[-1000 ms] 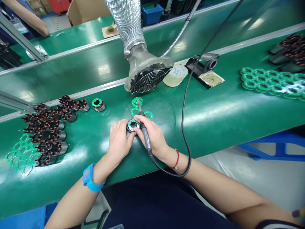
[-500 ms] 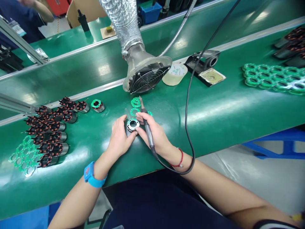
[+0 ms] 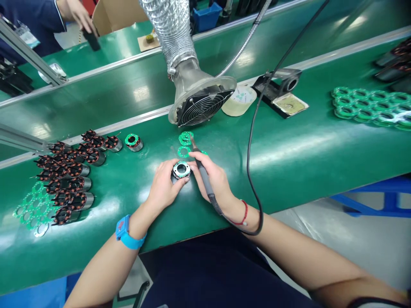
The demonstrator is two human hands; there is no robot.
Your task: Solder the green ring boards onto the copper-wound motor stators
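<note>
My left hand [image 3: 165,183] is curled round a motor stator [image 3: 181,174], which stands upright on the green bench with a ring-shaped circuit board on top. In my right hand [image 3: 214,179] is a soldering iron [image 3: 204,174], held like a pen, its tip pointing away from me. The fingers of that hand come close to the stator's right side; whether they touch it I cannot tell. Just beyond lie loose green ring boards [image 3: 183,152], partly behind the iron and my fingers. A black cable [image 3: 252,145] loops from the iron over my right wrist.
Several copper-wound stators [image 3: 77,171] and green ring boards [image 3: 34,205] fill the left. A fume extractor hood [image 3: 204,105] hangs ahead. Behind stand a tape roll [image 3: 239,102] and an iron stand [image 3: 281,92]; more boards [image 3: 369,105] lie right. Across the divider, a co-worker's hand [image 3: 80,17] holds a black part.
My right hand has drawn slightly away from the stator, and the iron's tip has come a little nearer. My left hand stays on the stator. The co-worker's hand now grips the black part.
</note>
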